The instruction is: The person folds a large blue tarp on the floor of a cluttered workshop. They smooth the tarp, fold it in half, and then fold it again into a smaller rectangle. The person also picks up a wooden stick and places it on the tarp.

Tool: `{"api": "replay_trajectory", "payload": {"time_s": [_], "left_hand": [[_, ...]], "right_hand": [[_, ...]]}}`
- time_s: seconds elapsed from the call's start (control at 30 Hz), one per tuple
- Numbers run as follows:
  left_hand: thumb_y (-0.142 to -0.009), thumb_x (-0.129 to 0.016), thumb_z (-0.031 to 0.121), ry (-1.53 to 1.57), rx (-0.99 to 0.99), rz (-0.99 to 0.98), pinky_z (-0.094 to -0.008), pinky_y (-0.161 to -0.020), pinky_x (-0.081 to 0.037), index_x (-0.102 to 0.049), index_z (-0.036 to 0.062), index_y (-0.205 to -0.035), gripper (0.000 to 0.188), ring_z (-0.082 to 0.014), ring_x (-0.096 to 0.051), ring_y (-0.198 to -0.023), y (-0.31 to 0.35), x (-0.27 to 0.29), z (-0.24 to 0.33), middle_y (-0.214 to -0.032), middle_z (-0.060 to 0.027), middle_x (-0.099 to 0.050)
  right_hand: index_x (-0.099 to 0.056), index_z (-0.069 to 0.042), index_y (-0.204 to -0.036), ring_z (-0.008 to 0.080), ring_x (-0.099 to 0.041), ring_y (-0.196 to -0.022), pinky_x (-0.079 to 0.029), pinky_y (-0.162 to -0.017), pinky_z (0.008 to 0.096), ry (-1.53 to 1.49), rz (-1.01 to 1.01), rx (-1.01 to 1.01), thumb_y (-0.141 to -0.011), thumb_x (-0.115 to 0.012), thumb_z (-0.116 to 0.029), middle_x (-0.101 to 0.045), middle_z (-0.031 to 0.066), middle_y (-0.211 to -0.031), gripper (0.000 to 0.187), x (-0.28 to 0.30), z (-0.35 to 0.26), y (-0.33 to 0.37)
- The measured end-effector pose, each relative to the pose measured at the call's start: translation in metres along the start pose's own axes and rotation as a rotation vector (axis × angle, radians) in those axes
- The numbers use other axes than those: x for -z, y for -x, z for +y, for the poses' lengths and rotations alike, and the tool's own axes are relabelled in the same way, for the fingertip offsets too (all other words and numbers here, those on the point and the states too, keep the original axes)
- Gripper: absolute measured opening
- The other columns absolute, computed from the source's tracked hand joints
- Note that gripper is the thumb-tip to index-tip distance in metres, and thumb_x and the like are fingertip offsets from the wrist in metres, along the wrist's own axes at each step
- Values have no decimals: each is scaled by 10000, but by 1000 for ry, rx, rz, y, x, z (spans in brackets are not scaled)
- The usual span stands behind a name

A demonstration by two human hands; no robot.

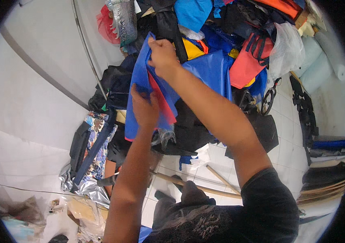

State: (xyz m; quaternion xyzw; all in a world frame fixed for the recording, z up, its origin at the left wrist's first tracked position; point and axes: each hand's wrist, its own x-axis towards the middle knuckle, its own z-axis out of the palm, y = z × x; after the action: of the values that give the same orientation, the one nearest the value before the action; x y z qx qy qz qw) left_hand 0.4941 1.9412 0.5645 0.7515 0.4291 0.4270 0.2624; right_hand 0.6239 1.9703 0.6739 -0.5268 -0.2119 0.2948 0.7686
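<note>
A blue sheet of fabric (134, 115) with a red underside (161, 99) hangs folded in front of me. My right hand (163, 57) is closed on its upper corner, pinching the edge between thumb and fingers. Lower down, my left hand (145, 108) lies against the blue face, with its thumb and forefinger apart. Part of the left fingers is hard to make out against the cloth. Just beyond my right forearm, a larger piece of shiny blue material (211, 75) is spread over the pile.
A heap of fabric holds a red piece with black straps (251, 60) and a bright blue piece (193, 14). A metal pole (86, 44) leans at the left wall. Pale rolls (316, 67) stand at right. Wooden sticks (196, 187) lie low on the tiled floor (168, 166).
</note>
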Motion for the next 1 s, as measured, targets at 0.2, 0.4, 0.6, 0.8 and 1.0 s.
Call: {"api": "replay_trajectory", "payload": {"time_s": [0.2,0.4,0.6,0.8,1.0], "left_hand": [[-882,-557,192,-66,-229,51,-453,-713,-459,-598,-14,-937,217,-413,-599,-792,-63,27,-35,-808,-219,-621],[-923,-531,253,-73,-49,-25,-397,-689,-459,-611,13,-940,254,-317,-611,-739,-136,74,-47,-775,-181,-635],[-921,-546,248,90,98,-51,-323,-685,-453,-633,25,-950,242,-173,-578,-711,-182,95,-60,-790,-77,-648],[-911,-540,216,460,345,-122,-323,-714,-484,-599,-43,-1052,301,-190,-586,-764,-181,94,-91,-859,-107,-627],[-892,-541,179,331,469,71,-300,-568,-454,-606,-53,-962,251,-172,-561,-667,-154,78,-100,-773,-103,-608]], "right_hand": [[-568,-11,-934,219,-566,-793,-469,-672,391,239,-31,155,-897,-606,-324,-608,108,-861,318,32,-5,-93],[-591,-19,-1037,226,-566,-886,-462,-777,368,294,-120,276,-902,-587,-340,-619,126,-987,348,-9,-8,-113],[-546,-25,-1178,199,-569,-971,-451,-855,331,380,-261,292,-930,-545,-290,-616,100,-1083,362,4,-2,-134],[-425,-15,-1320,379,-448,-1189,-353,-1010,450,990,-28,771,-815,-660,-277,-496,222,-1256,616,50,83,-55],[-490,8,-1242,338,-503,-1124,-407,-953,408,602,-721,361,-806,-671,-380,-503,217,-1219,611,104,160,171]]}}
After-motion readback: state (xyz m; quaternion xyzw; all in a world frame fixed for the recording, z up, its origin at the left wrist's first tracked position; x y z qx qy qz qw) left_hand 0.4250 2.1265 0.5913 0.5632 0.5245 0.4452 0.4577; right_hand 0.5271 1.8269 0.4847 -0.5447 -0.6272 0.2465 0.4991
